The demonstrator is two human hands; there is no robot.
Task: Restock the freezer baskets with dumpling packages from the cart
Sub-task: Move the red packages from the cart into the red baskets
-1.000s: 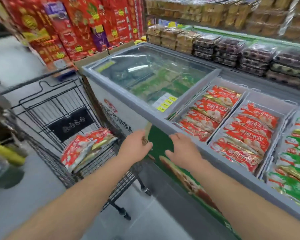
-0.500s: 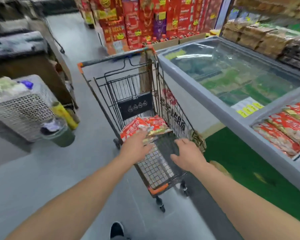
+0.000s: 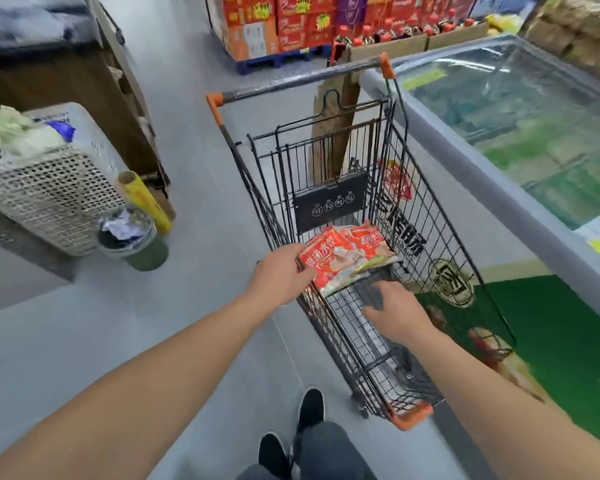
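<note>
A black wire cart [image 3: 440, 237] with orange corners stands beside the grey chest freezer [image 3: 471, 157]. Red dumpling packages [image 3: 343, 258] lie in a small pile at the cart's far end. My left hand [image 3: 281, 277] reaches over the cart's left side and grips the near edge of the closest red package. My right hand [image 3: 395, 313] hovers inside the cart with spread fingers, just below and right of the packages, holding nothing. The freezer's open baskets are out of view.
A glass lid [image 3: 534, 109] covers the freezer section in view. On the left stand a perforated white crate [image 3: 49, 188], a green bin [image 3: 142, 247] and a yellow roll [image 3: 146, 199]. Red boxes [image 3: 291, 26] are stacked at the back. My shoes [image 3: 309, 410] are on the grey floor.
My view has swung left from the freezer baskets to the cart. Both hands moved from the freezer's rim into the cart, and my left hand has taken hold of a red package.
</note>
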